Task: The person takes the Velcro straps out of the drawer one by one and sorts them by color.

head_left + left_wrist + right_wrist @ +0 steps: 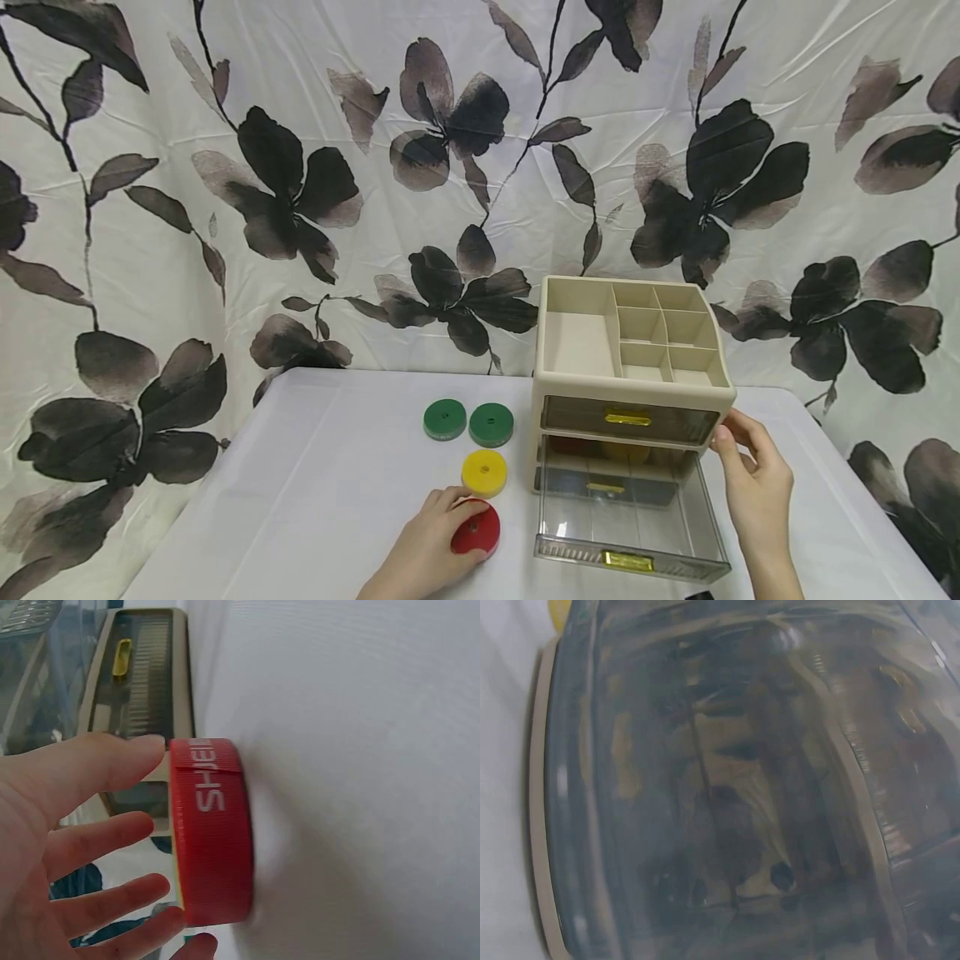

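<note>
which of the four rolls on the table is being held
The red roll: the left hand pinches it, but not the yellow roll or the two green rolls.

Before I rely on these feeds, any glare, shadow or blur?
Head: small white glare inside the open clear plastic drawer; left wrist: soft shadow beside the round red roll, its white lettering fairly sharp; right wrist: hazy transparent plastic, details behind it blurred.

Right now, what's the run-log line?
left hand: grips red ribbon roll; right hand: beside drawer organizer; clear drawer: pulled out; yellow roll, two green rolls: on table
</note>
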The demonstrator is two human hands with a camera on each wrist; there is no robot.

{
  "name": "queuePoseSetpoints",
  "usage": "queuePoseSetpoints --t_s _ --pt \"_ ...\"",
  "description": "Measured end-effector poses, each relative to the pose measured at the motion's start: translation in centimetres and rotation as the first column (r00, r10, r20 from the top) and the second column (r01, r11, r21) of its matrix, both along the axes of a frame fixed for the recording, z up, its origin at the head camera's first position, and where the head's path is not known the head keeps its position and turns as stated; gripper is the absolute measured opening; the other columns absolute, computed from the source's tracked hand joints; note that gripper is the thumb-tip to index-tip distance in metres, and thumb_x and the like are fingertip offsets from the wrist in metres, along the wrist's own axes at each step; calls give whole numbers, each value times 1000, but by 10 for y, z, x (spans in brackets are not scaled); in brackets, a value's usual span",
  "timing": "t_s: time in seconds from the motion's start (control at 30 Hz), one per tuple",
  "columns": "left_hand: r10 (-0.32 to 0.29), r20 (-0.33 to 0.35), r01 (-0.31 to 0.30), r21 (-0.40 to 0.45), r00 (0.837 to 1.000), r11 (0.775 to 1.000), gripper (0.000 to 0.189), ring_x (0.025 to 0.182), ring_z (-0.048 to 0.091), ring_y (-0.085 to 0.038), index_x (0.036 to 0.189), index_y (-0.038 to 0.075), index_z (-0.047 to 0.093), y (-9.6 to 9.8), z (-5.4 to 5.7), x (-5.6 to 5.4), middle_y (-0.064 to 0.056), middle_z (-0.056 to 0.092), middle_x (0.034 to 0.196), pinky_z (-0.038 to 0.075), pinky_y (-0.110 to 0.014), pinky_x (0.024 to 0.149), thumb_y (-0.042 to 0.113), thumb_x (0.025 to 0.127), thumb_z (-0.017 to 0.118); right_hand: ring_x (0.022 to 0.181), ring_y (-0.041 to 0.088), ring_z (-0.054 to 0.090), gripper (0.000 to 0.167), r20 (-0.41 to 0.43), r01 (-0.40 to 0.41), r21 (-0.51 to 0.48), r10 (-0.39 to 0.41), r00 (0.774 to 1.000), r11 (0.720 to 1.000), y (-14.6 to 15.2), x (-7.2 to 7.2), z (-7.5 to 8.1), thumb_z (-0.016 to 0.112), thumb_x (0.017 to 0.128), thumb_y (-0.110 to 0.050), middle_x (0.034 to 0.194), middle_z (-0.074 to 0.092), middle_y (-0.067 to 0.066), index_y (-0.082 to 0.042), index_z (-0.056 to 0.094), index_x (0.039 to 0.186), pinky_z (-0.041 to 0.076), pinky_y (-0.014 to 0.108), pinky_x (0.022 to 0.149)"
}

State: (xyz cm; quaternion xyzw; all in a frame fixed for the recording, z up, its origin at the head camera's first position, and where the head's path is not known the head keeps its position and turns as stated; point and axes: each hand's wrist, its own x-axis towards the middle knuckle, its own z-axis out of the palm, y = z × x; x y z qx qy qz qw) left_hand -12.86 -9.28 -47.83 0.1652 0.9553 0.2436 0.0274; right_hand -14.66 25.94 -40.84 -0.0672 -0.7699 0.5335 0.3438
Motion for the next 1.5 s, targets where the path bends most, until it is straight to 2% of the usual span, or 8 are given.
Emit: queuePoseSetpoints --t_s 0.33,0.53,0.9,1.0,1.07,1.2,1.27,1.5 --pt "18 -11 -17 35 1000 999 49 110 51 -22 124 23 63 4 19 5 -3 56 127 58 -42 80 34 78 78 81 -9 60 31 -11 1 2 -1 1000 1000 0 0 1 56 96 -8 101 57 -25 2 59 125 46 2 74" --pt "-38 4 37 128 999 991 43 109 54 -22 123 24 63 6 34 15 -1 57 127 58 -37 80 34 82 74 79 -9 61 30 -9 0 -4 0 1000 1000 -1 1 1 56 95 -8 100 57 -25 2 60 124 46 3 74" --pt "-111 -130 136 201 985 970 36 110 56 -18 122 25 65 12 53 32 6 60 124 56 -26 85 32 87 69 80 -9 60 32 2 9 8 -9 1000 1000 0 -1 0 57 95 -10 100 57 -25 2 59 125 45 2 74" --pt "-134 -196 175 209 971 962 33 109 58 -15 121 26 65 13 56 36 9 61 122 55 -26 86 33 88 68 79 -10 60 32 3 7 5 -7 1000 1000 -1 -1 0 56 96 -10 100 57 -25 1 59 125 46 2 74" --pt "-149 -279 209 199 949 957 32 107 58 -13 120 26 66 14 56 38 10 61 120 55 -27 87 34 89 68 78 -10 61 32 4 7 3 -7 1000 1000 -1 -1 0 56 96 -10 100 57 -25 2 59 125 45 2 74" --pt "-175 -457 275 163 872 947 33 104 60 -8 117 27 66 16 58 42 11 63 116 55 -26 85 32 85 72 77 -11 61 31 1 6 1 -6 1000 1000 -1 0 0 56 96 -9 99 57 -25 2 59 125 45 2 74" --pt "-182 -501 297 158 846 942 34 102 61 -7 116 27 66 17 59 44 11 64 115 55 -24 83 31 83 73 77 -10 61 31 -1 4 -1 -4 1000 1000 -2 0 0 56 96 -9 99 57 -25 2 59 125 45 2 74" --pt "-216 -451 340 213 866 916 29 100 60 -5 118 24 66 26 70 58 10 64 114 54 -19 81 34 90 66 77 -10 61 31 -12 2 0 -2 1000 1000 -1 0 0 56 95 -8 99 57 -25 3 59 124 46 3 74"
